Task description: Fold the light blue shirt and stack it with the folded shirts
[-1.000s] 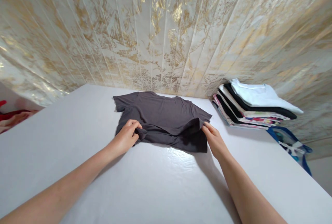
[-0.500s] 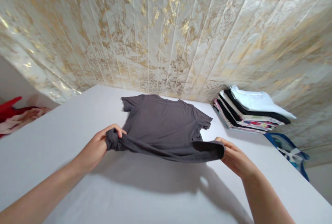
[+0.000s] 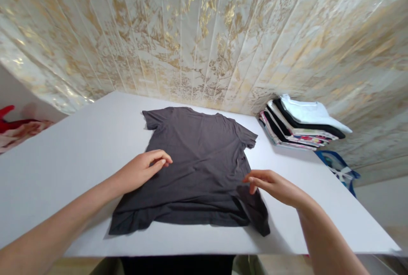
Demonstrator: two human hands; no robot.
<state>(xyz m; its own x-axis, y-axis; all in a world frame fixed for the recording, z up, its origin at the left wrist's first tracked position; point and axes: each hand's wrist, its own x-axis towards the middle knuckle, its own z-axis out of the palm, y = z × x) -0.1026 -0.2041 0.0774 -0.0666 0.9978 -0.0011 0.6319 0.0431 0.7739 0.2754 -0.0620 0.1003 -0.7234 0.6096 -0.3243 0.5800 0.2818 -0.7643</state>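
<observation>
A dark grey T-shirt [image 3: 194, 160] lies spread on the white table, its sleeves and neckline toward the wall. Its bottom hem is toward me, wrinkled, with the lower right corner flared out. My left hand [image 3: 148, 166] hovers over the shirt's left side, fingers loosely bent and thumb a little apart, holding nothing. Over the right side, near the lower right corner, is my right hand [image 3: 270, 183]; its fingers are bent and slightly apart, with no cloth in them. Whether the fingertips touch the fabric, I cannot tell.
On the table's right back corner stands a stack of folded clothes [image 3: 302, 122], a white one on top. A blue-trimmed bag [image 3: 339, 171] sits beyond the right edge. Red and pink cloth [image 3: 22, 130] lies off to the left. A gold-patterned curtain [image 3: 204, 37] hangs behind.
Both hands have let go of the T-shirt's hem, which was held up off the table. The hem has dropped flat toward me, and my hands have moved inward over the shirt.
</observation>
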